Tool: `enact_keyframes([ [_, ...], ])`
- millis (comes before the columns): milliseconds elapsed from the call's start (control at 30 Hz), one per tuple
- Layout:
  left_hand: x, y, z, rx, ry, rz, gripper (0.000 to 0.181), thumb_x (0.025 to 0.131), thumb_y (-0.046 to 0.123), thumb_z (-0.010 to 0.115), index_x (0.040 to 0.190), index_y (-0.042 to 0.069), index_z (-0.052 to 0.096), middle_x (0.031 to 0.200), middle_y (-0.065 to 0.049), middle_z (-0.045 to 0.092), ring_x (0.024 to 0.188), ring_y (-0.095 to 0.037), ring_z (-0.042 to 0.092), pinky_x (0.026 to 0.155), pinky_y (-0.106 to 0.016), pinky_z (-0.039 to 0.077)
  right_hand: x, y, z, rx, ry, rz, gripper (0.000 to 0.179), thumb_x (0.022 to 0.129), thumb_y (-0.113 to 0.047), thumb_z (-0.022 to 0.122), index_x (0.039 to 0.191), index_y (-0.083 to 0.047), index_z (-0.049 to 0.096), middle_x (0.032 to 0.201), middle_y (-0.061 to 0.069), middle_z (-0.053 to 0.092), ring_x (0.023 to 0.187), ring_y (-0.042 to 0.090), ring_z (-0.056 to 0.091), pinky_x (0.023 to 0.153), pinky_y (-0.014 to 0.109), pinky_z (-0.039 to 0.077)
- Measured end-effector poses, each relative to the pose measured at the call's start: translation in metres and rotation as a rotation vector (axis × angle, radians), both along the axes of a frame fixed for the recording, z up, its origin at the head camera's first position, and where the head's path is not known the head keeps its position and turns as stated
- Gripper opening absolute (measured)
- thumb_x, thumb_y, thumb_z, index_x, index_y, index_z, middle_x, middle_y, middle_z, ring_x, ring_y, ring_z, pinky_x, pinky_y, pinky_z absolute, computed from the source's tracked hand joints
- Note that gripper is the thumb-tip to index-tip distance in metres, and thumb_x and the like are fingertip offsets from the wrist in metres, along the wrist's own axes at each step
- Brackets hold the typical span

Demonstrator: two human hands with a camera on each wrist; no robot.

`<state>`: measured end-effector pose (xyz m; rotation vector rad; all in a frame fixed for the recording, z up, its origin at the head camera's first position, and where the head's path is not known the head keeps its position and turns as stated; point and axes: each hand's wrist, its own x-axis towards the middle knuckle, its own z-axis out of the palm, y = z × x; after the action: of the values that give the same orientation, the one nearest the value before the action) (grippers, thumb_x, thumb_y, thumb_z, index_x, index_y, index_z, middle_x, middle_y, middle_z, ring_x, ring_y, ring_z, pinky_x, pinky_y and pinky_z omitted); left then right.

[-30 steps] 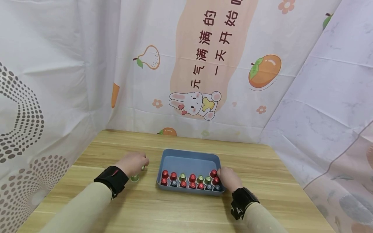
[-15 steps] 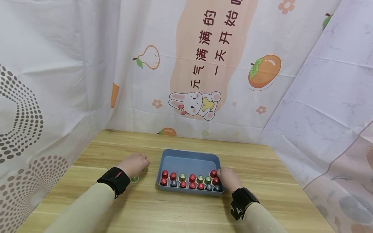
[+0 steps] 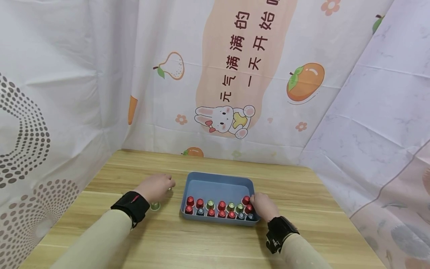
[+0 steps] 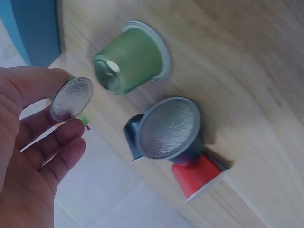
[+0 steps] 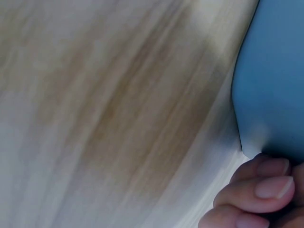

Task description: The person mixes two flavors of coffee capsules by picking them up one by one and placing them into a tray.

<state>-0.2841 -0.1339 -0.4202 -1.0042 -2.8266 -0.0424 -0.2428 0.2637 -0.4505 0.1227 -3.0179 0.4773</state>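
My left hand (image 3: 156, 187) is raised left of the blue tray (image 3: 220, 178). Its thumb and finger pinch a coffee capsule (image 4: 72, 99), the silver foil lid facing the left wrist camera and only a sliver of green showing behind. Beside that hand a green capsule (image 4: 128, 61) lies on the wood, near a dark capsule (image 4: 171, 128) with its foil up and a red capsule (image 4: 199, 175) on its side. My right hand (image 3: 264, 206) grips the tray's right wall, fingers curled against its outside. Red, green and dark blue capsules (image 3: 221, 205) line the tray's near side in two rows.
The wooden table (image 3: 215, 246) carries the tray near its middle. A printed curtain (image 3: 161, 123) hangs along the table's far edge, with more hanging cloth at both sides. Another dark capsule (image 4: 133, 135) is partly hidden behind the foil-up one.
My left hand has shifted slightly right and turned; the green capsule visible at its fingertips earlier is now mostly hidden in the head view. Right hand and tray stay put.
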Motion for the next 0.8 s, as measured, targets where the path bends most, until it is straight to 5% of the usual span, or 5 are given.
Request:
enact_keyframes([
  [400, 0.001, 0.015, 0.010, 0.115, 0.023, -0.006, 0.017, 0.092, 0.011, 0.074, 0.108, 0.010, 0.068, 0.099, -0.001, 0.066, 0.092, -0.019, 0.066, 0.082, -0.039, 0.056, -0.002, 0.001, 0.000, -0.003, -0.028, -0.022, 0.036, 0.100, -0.010, 0.047, 0.064, -0.011, 0.046, 0.065, 0.003, 0.048, 0.063, 0.021, 0.046, 0.063, 0.039, 0.042],
  [633, -0.001, 0.023, 0.009, 0.110, 0.089, -0.136, 0.025, 0.092, 0.010, 0.075, 0.116, 0.007, 0.072, 0.108, -0.006, 0.070, 0.101, -0.024, 0.066, 0.091, -0.040, 0.054, -0.003, 0.000, 0.001, 0.000, -0.043, -0.022, 0.035, 0.101, -0.011, 0.047, 0.066, -0.011, 0.049, 0.067, 0.003, 0.050, 0.063, 0.020, 0.047, 0.063, 0.039, 0.043],
  [800, -0.001, 0.028, 0.005, 0.123, 0.101, -0.205, 0.022, 0.089, 0.009, 0.078, 0.111, 0.007, 0.075, 0.101, -0.004, 0.067, 0.094, -0.019, 0.065, 0.086, -0.037, 0.055, -0.003, 0.000, 0.001, -0.008, -0.076, -0.048, 0.035, 0.102, -0.013, 0.046, 0.068, -0.010, 0.050, 0.067, 0.004, 0.051, 0.064, 0.021, 0.049, 0.064, 0.040, 0.044],
])
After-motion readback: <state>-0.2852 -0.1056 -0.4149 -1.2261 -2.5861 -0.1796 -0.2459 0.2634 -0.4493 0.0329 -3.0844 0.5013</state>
